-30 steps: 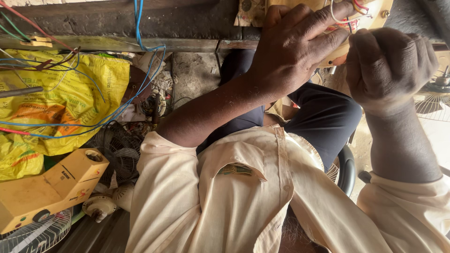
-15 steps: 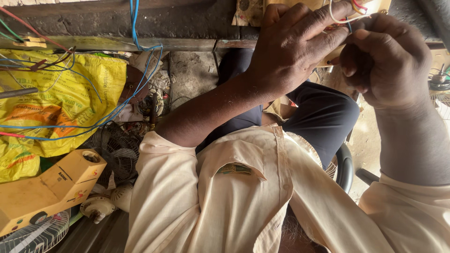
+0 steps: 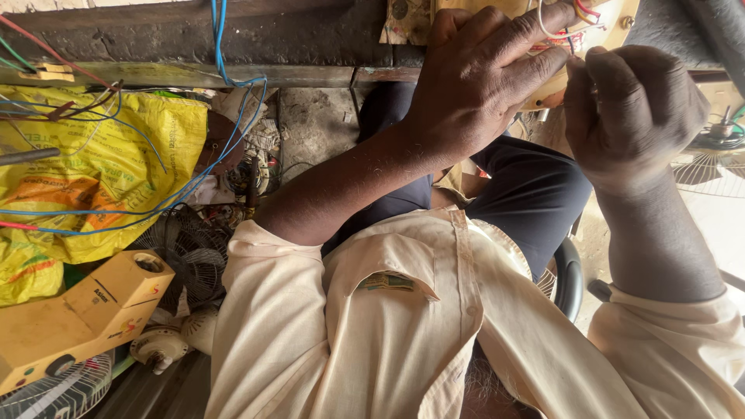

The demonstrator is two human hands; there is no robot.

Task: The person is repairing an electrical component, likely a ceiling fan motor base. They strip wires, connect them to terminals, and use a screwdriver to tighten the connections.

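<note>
Cluttered repair floor, yellow bag left; left hand clamped on cream fan housing, right hand fisted, contents unclear; wiring step, steady housing needed.

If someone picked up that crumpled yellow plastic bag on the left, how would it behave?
The yellow bag would probably flop and sag, since it lies creased. It looks thin, so likely light. The blue wires draped across it might snag or drag along.

At the left of your frame lies a crumpled yellow plastic bag with orange and green print, crossed by blue wires. At lower left you have a yellowish boxy housing bearing small dark and red markings. A small green-yellow label sits on your cream shirt pocket, lower centre.
</note>
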